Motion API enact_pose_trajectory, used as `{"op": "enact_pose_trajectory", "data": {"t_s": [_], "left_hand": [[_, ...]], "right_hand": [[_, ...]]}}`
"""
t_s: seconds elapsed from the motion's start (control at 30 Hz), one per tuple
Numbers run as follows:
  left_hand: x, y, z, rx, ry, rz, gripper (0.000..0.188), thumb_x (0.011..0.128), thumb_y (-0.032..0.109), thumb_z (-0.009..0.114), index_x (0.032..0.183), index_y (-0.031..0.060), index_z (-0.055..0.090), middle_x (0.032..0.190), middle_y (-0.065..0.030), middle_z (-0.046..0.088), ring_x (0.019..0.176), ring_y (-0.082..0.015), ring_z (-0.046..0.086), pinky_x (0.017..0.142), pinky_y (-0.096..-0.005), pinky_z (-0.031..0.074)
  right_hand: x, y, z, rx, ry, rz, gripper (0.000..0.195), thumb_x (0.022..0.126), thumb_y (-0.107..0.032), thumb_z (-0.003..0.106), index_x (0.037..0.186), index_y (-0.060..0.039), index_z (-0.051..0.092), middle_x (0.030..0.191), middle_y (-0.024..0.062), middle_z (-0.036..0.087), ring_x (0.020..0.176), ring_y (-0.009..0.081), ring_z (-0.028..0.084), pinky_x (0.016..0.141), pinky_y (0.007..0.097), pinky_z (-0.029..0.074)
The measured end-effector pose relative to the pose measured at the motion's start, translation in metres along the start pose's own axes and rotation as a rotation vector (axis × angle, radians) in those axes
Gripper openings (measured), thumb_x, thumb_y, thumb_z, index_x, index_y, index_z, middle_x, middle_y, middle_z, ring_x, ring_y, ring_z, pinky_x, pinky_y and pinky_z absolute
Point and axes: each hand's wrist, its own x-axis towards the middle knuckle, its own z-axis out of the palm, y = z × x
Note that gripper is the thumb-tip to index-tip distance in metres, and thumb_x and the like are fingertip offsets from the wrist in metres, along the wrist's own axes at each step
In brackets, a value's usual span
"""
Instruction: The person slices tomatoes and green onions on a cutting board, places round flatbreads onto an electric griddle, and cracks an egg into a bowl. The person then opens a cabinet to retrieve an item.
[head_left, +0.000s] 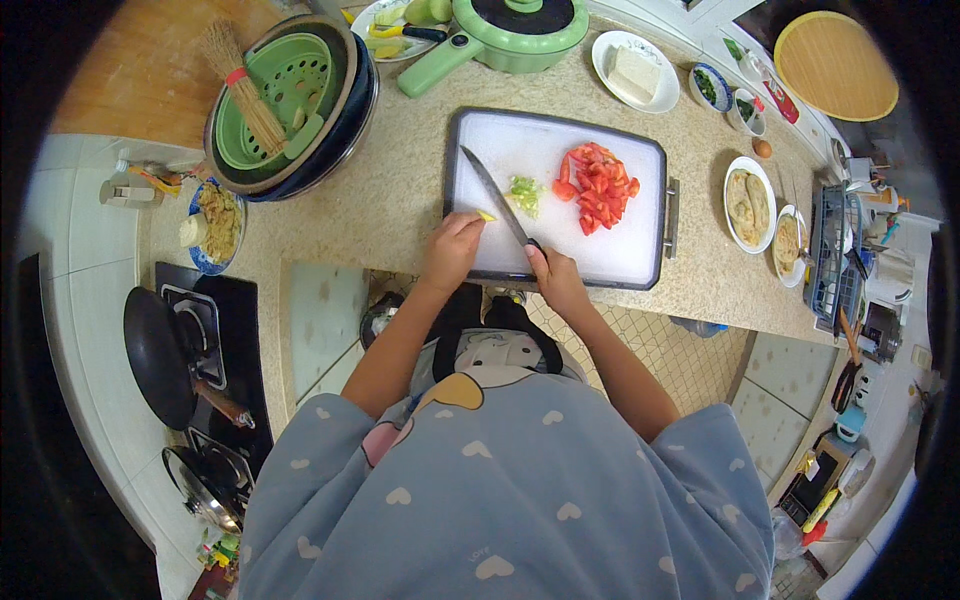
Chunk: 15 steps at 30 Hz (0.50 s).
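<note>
My right hand (557, 279) grips the black handle of a kitchen knife (496, 193), whose blade slants up and left across a white cutting board (622, 259) with a dark rim. Between the fingertips of my left hand (452, 251) is a small yellow piece of food (486, 215), perhaps ginger, at the board's left edge. Just right of the blade lies a little heap of chopped pale-green scallion (526, 193). Farther right, diced tomato (598, 186) forms a larger pile. The blade touches neither my left hand nor the tomato.
Beyond the board stand a green lidded pan (517, 37) and a plate of tofu (634, 73). Stacked basins hold a green colander (277, 97) and a straw brush (251, 105) at left. A wok (159, 356) sits on the stove; an egg (762, 148) lies at right.
</note>
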Motion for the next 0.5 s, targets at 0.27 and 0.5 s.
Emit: {"op": "enact_pose_trajectory", "data": {"t_s": [0.27,0.5], "left_hand": [[0.002,0.007,-0.005,0.052,-0.075,-0.043,0.015,0.072,0.003,0.061,0.086,0.0025,0.064,0.086,-0.0077,0.056,0.083,-0.0267,0.056,0.071,-0.036,0.048],[0.013,0.004,-0.005,0.104,-0.138,-0.191,0.014,0.072,0.004,0.065,0.085,0.0029,0.061,0.085,-0.0089,0.053,0.082,-0.0278,0.054,0.073,-0.0376,0.046]], "right_hand": [[-0.014,-0.016,-0.012,-0.106,-0.034,0.059,0.052,0.09,-0.046,0.045,0.078,0.0035,0.056,0.068,0.0296,0.057,0.069,0.0468,0.057,0.063,0.0515,0.044],[-0.01,-0.014,-0.018,-0.299,0.006,0.007,0.05,0.086,-0.047,0.049,0.077,0.0012,0.056,0.064,0.0262,0.058,0.063,0.0428,0.059,0.057,0.0494,0.047]]}}
